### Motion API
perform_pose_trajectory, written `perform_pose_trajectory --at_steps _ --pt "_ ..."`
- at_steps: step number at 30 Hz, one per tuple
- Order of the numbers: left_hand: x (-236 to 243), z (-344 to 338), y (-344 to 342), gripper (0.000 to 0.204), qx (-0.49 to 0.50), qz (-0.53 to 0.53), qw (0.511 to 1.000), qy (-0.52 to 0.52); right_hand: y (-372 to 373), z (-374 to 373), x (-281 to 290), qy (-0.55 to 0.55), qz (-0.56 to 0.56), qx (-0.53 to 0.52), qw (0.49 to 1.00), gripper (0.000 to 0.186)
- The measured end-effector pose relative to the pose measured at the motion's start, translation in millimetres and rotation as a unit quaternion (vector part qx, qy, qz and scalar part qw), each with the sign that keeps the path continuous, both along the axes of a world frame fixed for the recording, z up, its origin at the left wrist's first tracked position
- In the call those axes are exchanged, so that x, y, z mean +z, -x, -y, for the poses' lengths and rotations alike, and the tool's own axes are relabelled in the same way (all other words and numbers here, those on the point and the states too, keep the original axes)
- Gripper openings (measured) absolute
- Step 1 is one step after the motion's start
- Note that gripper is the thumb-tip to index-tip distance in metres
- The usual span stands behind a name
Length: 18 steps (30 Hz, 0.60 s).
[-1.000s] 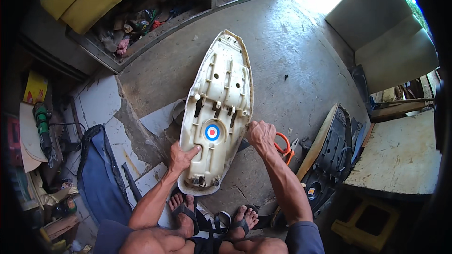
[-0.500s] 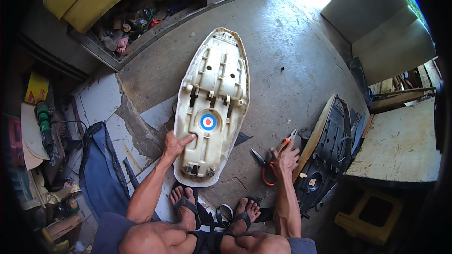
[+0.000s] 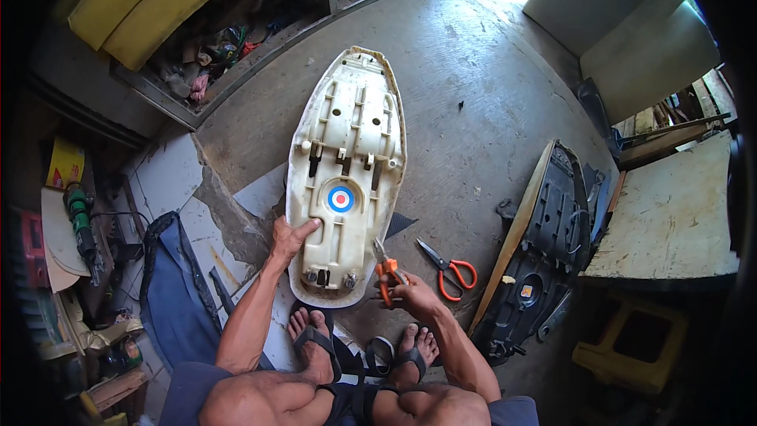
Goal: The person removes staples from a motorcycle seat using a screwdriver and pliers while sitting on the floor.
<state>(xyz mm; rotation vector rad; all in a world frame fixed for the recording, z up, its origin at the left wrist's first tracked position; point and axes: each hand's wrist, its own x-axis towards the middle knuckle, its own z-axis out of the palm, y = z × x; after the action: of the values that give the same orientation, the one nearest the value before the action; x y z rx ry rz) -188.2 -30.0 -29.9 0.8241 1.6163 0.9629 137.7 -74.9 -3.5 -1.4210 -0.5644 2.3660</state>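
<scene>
A long cream-white plastic motorcycle seat base [image 3: 359,130] lies underside up in front of me, with a round blue, white and red sticker on it. My left hand [image 3: 293,237] is closed on its left edge, thumb on top. In my right hand [image 3: 416,298] is a pair of pliers [image 3: 389,267] with orange handles, their jaws close to the base's lower right edge. On the floor to the right of the pliers lie scissors [image 3: 448,267] with orange handles, blades slightly apart.
A second seat with a black base [image 3: 544,244] lies at the right. Blue fabric with a dark border [image 3: 181,292] and a green power tool [image 3: 81,221] are on the left. A yellow plastic frame [image 3: 631,347] stands lower right. Foam sheets [image 3: 646,55] lean at the back right.
My right hand has picked up the pliers from beside the scissors and carried them left to the white base. The scissors are left on the floor. My left hand keeps its hold.
</scene>
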Motion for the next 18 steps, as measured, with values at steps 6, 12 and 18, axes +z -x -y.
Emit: perform_pose_trajectory --at_steps 6,12,18 --pt "-5 0 2 0.047 -0.003 -0.005 1.0 0.012 -4 2 11 0.128 -0.087 -0.019 0.988 0.033" --pt "-9 1 1 0.044 0.01 0.049 0.999 0.011 -7 27 -6 0.048 0.012 -0.01 0.999 0.034" --pt "-11 0 3 0.044 0.032 0.125 0.992 0.015 -13 27 -38 -0.558 0.432 0.247 0.664 0.026"
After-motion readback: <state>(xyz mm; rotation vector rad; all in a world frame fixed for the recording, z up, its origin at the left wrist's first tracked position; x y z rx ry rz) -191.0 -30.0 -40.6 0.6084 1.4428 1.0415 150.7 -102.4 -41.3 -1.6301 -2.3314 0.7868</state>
